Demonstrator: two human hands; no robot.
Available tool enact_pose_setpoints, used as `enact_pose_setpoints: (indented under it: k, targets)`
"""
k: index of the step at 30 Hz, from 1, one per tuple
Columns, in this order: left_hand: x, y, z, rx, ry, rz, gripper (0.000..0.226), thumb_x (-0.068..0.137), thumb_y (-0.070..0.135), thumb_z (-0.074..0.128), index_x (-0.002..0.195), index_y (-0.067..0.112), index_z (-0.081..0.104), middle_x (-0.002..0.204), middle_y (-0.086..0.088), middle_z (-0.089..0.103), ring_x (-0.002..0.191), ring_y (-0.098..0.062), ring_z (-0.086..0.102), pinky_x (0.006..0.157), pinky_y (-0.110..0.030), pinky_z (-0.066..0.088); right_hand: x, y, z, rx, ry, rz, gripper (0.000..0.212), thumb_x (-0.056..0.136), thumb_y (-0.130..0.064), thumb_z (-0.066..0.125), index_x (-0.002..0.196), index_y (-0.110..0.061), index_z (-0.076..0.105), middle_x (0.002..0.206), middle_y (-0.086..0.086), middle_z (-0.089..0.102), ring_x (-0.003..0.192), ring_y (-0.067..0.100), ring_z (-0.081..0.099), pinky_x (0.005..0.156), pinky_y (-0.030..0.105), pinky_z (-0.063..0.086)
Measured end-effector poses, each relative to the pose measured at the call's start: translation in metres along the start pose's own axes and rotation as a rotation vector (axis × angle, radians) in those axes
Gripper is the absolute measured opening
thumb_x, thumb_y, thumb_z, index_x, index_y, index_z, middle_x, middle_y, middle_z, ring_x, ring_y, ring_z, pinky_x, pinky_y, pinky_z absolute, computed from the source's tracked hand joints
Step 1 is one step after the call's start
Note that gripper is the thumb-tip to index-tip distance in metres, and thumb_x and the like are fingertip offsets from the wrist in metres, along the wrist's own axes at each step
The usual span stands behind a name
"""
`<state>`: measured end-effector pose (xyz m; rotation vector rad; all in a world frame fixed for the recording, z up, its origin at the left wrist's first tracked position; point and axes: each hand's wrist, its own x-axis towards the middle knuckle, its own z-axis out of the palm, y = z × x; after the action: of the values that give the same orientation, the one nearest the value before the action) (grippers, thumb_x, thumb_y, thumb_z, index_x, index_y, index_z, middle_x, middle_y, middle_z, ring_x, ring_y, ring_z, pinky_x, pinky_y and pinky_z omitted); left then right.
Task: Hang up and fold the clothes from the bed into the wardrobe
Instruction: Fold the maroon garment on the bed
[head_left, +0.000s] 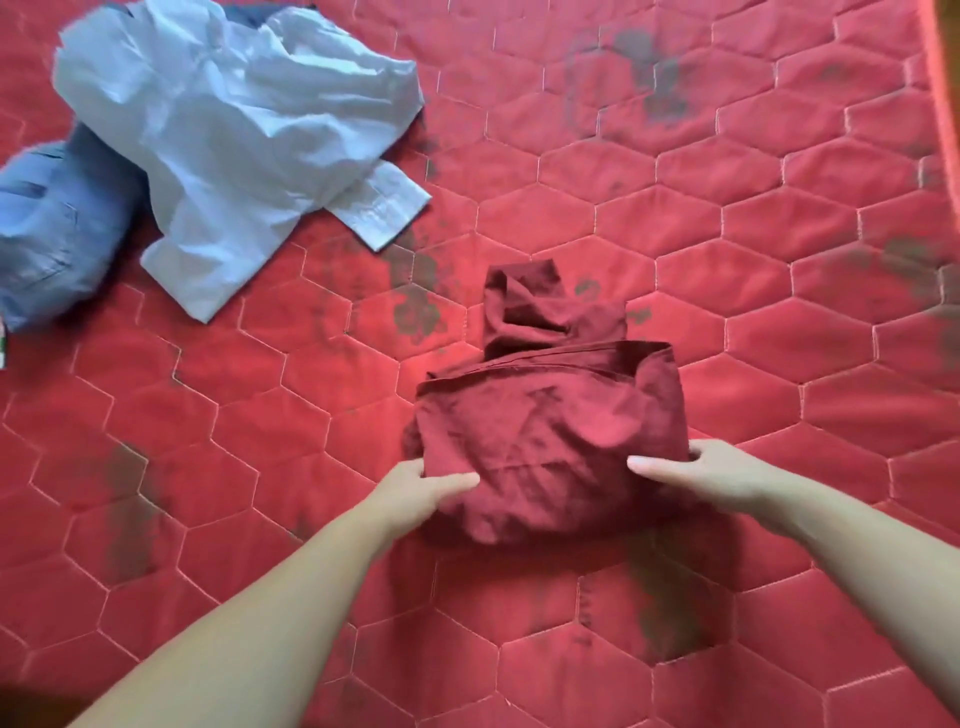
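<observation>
garment (545, 431) folded on bed (779, 208), long axis running away from person | left hand (421, 488) and right hand (691, 475) pinch its near corners, equally near | lift next, likely

A red quilted bedcover (727, 218) (hexagon stitching, dark stains).

The bed (753, 218) lies bare to the right of and beyond the folded dark red garment (550, 426), and bare again nearer the person. Far left, a crumpled white shirt (234, 124) overlaps a blue garment (52, 234), blocking that corner. An open strip of quilt separates this pile from the red garment.
</observation>
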<state>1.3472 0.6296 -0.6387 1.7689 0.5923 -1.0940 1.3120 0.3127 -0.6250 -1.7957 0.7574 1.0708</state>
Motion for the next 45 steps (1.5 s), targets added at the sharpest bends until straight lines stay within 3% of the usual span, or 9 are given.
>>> enact_pose_setpoints:
  k: [4,10,15,18,22,29,34,41,45]
  targets:
    - [0.011,0.027,0.003,-0.347,0.116,0.011,0.031,0.080,0.020,0.077,0.108,0.010,0.070,0.096,-0.006,0.076,0.086,-0.021,0.072,0.074,-0.030,0.055,0.002,-0.024,-0.003,0.119,0.255,-0.211,0.050,0.068,-0.040,0.085,0.109,-0.027,0.060,0.101,-0.014,0.067,0.093,0.007,0.065,0.083,0.031,0.052]
    - [0.013,0.034,0.004,-0.485,0.049,-0.106,0.058,0.068,0.021,0.085,0.120,0.005,0.065,0.106,-0.012,0.073,0.093,-0.026,0.072,0.083,-0.036,0.057,0.001,-0.042,-0.001,0.281,0.152,-0.326,0.010,0.085,-0.015,0.072,0.094,-0.014,0.074,0.094,0.002,0.076,0.083,0.012,0.067,0.076,0.027,0.051]
    - [0.004,0.031,-0.016,-0.651,-0.005,0.016,0.020,0.073,0.010,0.069,0.092,0.012,0.074,0.088,-0.008,0.076,0.079,-0.020,0.071,0.068,-0.026,0.055,0.011,-0.061,-0.012,0.646,-0.008,-0.225,0.017,0.090,-0.015,0.063,0.104,-0.008,0.070,0.095,0.006,0.076,0.083,0.016,0.070,0.078,0.028,0.053]
    - [0.012,0.031,-0.020,-0.411,0.264,0.023,0.013,0.084,0.010,0.069,0.092,0.020,0.067,0.091,-0.002,0.070,0.065,-0.008,0.065,0.057,-0.020,0.047,0.037,-0.068,-0.013,0.234,0.296,-0.219,0.022,0.090,-0.028,0.065,0.106,-0.013,0.068,0.106,0.006,0.072,0.091,0.020,0.064,0.082,0.033,0.047]
    - [0.034,0.034,-0.027,0.265,0.664,0.276,0.053,0.076,0.018,0.070,0.124,0.030,0.052,0.118,0.001,0.055,0.103,-0.020,0.057,0.089,-0.033,0.046,0.051,-0.097,-0.006,-0.278,0.610,-0.462,0.055,0.082,-0.050,0.066,0.126,-0.019,0.055,0.123,0.004,0.059,0.116,0.023,0.054,0.101,0.043,0.042]
    - [0.065,0.103,-0.003,0.898,0.269,0.408,0.085,0.070,0.054,0.074,0.142,0.029,0.035,0.139,0.003,0.049,0.129,-0.023,0.045,0.105,-0.044,0.035,0.081,-0.160,0.007,-0.586,0.537,-0.603,0.053,0.087,-0.049,0.059,0.132,-0.023,0.051,0.131,0.002,0.054,0.123,0.024,0.049,0.103,0.043,0.037]
    - [0.064,0.104,0.000,0.933,0.295,0.484,0.048,0.077,0.046,0.071,0.117,0.027,0.052,0.107,0.002,0.066,0.105,-0.026,0.060,0.086,-0.036,0.040,0.078,-0.156,0.010,-0.662,0.579,-0.879,0.037,0.081,-0.048,0.067,0.109,-0.023,0.062,0.105,0.001,0.059,0.100,0.025,0.056,0.090,0.042,0.042]
    - [0.057,0.075,-0.008,0.952,0.456,1.043,0.019,0.059,0.023,0.067,0.077,0.015,0.066,0.080,-0.003,0.061,0.070,-0.029,0.058,0.063,-0.031,0.034,0.071,-0.134,0.006,-0.963,0.257,-1.060,0.031,0.070,-0.053,0.071,0.079,-0.027,0.057,0.067,-0.014,0.048,0.065,0.013,0.053,0.065,0.030,0.037]
    - [0.046,0.073,0.004,0.952,0.233,0.924,0.034,0.075,0.031,0.068,0.106,0.017,0.060,0.096,-0.002,0.064,0.086,-0.031,0.062,0.070,-0.037,0.046,0.053,-0.150,0.010,-0.834,-0.193,-0.763,0.024,0.074,-0.034,0.072,0.062,-0.019,0.057,0.052,-0.011,0.051,0.050,0.007,0.046,0.054,0.026,0.038]
